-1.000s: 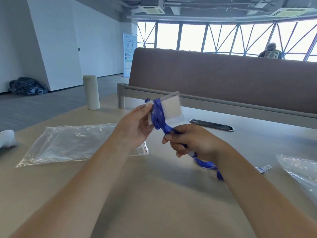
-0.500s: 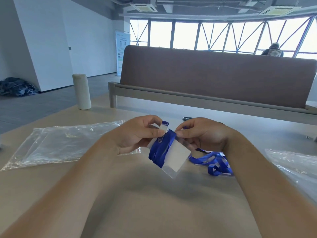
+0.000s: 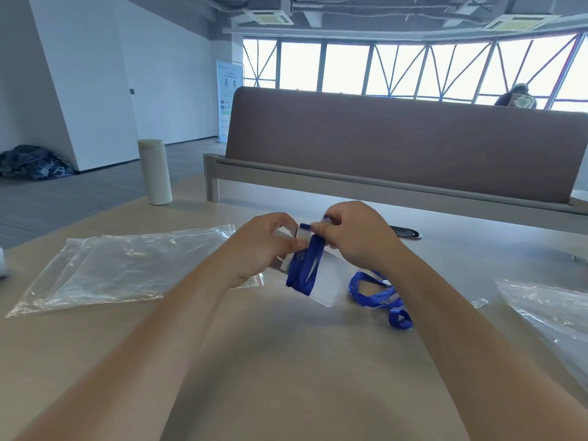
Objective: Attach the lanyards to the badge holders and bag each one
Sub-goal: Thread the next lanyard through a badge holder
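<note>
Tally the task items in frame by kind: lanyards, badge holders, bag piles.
Blue lanyard: 1, wrapped round the holder, the rest trailing on the table
Badge holder: 1
Clear bag piles: 2, the left bag pile (may be more than one bag) and the right bag pile (cut off by the frame edge)
Total: 4

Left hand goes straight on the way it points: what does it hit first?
Likely the right hand, whose fingers pinch the blue lanyard right beyond the badge holder top that the left hand holds. Gap between them unclear.
</note>
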A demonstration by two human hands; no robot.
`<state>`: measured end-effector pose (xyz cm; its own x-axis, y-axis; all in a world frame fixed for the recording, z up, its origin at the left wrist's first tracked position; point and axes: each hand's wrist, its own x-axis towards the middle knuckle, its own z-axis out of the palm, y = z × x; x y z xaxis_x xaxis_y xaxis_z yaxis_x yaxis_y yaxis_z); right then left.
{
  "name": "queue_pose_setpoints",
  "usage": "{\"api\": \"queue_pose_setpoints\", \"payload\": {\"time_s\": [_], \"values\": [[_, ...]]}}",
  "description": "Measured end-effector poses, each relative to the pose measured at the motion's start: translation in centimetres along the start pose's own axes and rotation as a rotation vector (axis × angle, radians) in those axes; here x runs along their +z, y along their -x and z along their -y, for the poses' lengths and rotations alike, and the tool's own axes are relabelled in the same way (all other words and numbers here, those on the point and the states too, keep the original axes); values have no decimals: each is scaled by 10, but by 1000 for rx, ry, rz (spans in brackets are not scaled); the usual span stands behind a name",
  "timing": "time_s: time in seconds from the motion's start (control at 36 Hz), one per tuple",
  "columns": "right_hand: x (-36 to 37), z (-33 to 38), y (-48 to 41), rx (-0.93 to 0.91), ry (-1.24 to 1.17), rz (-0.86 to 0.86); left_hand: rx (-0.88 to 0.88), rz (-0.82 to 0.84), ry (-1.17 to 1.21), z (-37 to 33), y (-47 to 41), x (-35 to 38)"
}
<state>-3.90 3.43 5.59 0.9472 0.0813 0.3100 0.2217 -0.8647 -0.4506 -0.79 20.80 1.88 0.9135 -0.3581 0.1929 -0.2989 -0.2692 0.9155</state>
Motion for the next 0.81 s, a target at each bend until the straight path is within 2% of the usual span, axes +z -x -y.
{"api": "queue_pose_setpoints", "payload": {"time_s": [0.31,0.58,0.81], "values": [[-3,7,6,-65,-13,79,-65,-109,98,8,-6,-4],[1,4,3,-14,-72,31,-70,-45,142,7,-4,0],[3,0,2,-47,-53,37,-57,-8,143,6,-2,1]]}}
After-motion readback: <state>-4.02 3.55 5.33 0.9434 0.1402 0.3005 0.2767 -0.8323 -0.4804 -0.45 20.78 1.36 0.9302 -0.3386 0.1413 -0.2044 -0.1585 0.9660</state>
